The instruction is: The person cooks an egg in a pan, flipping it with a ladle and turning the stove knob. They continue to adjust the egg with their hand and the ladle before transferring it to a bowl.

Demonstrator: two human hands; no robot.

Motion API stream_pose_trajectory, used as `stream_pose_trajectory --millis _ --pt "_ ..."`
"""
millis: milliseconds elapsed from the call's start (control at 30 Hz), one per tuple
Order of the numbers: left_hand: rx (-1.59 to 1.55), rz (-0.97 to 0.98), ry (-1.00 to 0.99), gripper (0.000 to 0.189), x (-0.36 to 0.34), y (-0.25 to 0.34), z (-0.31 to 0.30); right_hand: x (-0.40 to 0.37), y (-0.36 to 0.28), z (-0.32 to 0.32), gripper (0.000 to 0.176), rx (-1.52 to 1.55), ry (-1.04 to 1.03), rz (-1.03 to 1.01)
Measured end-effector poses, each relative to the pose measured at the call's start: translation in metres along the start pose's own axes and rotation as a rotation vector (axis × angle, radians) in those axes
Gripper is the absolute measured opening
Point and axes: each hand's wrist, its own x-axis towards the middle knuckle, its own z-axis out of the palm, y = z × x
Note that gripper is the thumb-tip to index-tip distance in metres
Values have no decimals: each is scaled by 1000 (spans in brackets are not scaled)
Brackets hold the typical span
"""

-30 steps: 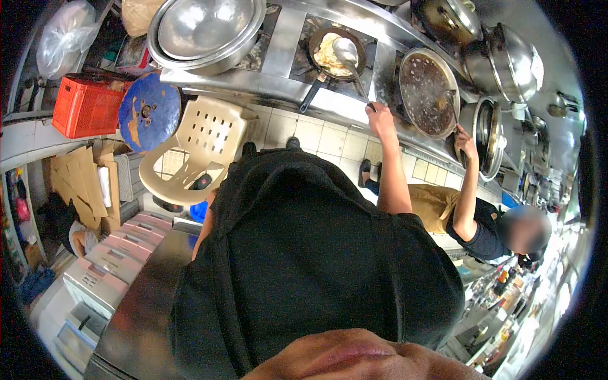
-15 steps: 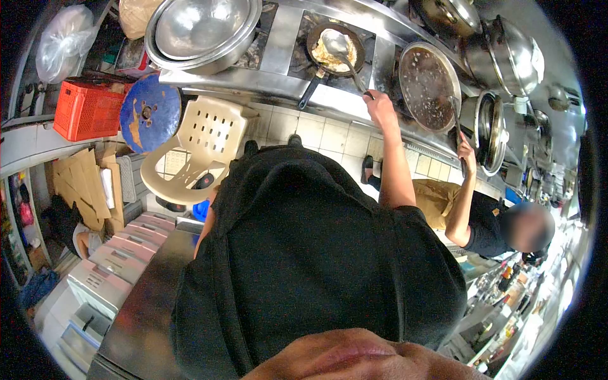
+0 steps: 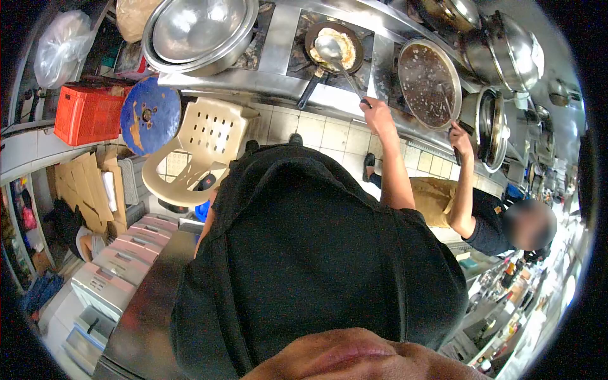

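Note:
My right hand (image 3: pixel 378 116) is closed around the dark handle end of a metal ladle (image 3: pixel 346 77). The bowl of the ladle rests on egg-like food (image 3: pixel 344 45), white and yellow-orange, in a small dark frying pan (image 3: pixel 358 62). That pan sits on a stove burner (image 3: pixel 293 66), its handle (image 3: pixel 310 92) pointing towards me with no hand on it. Only a strip of my left arm shows at my side; my left hand is hidden.
Right of the frying pan, a co-worker's hand (image 3: pixel 462 139) holds a utensil at a wide pan of dark bubbling liquid (image 3: pixel 429 85). Large metal bowls (image 3: pixel 244 47) stand at the left. A beige plastic chair (image 3: pixel 212 126) and red crate (image 3: pixel 88 115) are on the left.
My right hand has shifted slightly left, and the ladle's bowl has moved left and towards me over the food. The co-worker's hand has moved slightly left and up.

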Motion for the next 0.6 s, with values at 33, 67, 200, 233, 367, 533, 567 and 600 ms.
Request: stream_pose_trajectory --millis 33,67,200,233,367,533,567,600 --pt "0 6 3 40 2 2 -2 3 3 -4 39 22 -24 16" --pt "2 4 3 40 1 3 -3 4 6 -7 39 28 -12 35" --pt "6 12 4 40 4 9 -8 6 22 -6 38 78 81 56" --pt "8 13 4 40 4 9 -8 8 26 -3 38 65 99 44" --pt "14 13 1 39 5 4 -10 15 44 8 38 -68 157 -61" --pt "20 12 5 39 5 4 -11 8 26 -9 40 6 107 44" --pt "15 10 4 39 4 7 -11 7 20 -13 41 33 79 89" --pt "13 10 8 39 3 10 -11 7 18 -13 41 31 81 81"
